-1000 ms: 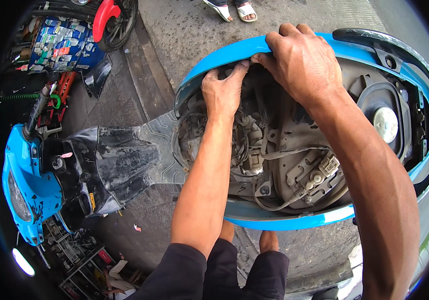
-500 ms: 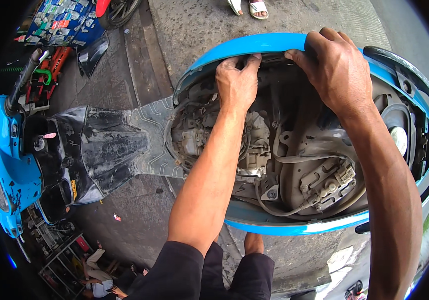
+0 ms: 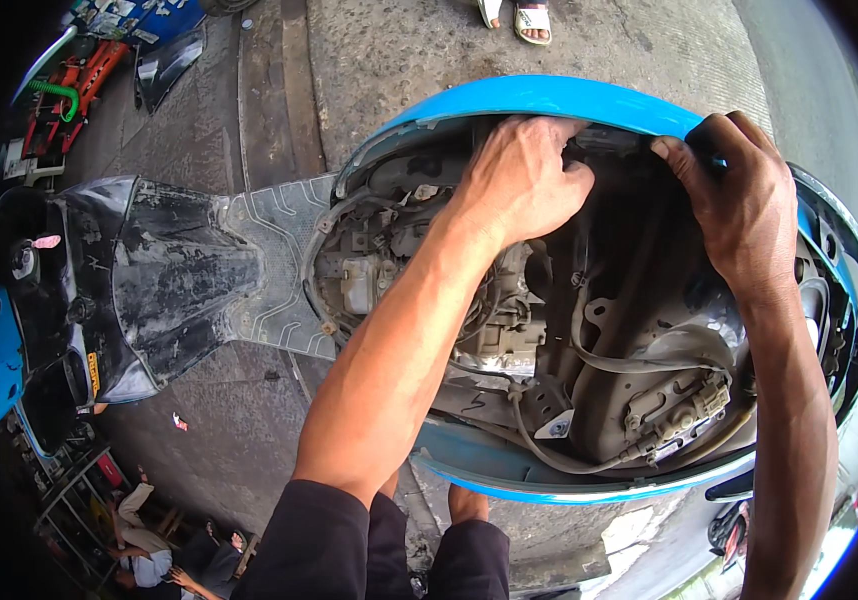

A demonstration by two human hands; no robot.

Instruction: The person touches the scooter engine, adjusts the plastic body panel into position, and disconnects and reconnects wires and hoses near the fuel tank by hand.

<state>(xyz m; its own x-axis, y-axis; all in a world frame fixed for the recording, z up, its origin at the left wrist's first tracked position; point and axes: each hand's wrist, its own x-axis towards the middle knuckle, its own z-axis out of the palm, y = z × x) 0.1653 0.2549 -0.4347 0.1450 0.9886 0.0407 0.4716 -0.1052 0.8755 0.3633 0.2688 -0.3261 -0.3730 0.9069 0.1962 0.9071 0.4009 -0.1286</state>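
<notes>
A blue scooter stands below me with its seat off, so the dusty engine bay with hoses and cables lies exposed. My left hand reaches into the far side of the bay, fingers curled on a part just under the blue side panel. My right hand grips the upper edge of that blue panel further toward the rear, fingers hooked over its rim. What the left fingers hold is hidden by the hand.
The black footboard and front leg shield stretch to the left. Red tools and a green coiled hose lie at the top left. Another person's sandalled feet stand at the top. People sit at the bottom left.
My view has shifted so the scooter sits more to the left. Both hands have slid along the blue panel's far edge toward the rear, still gripping it.
</notes>
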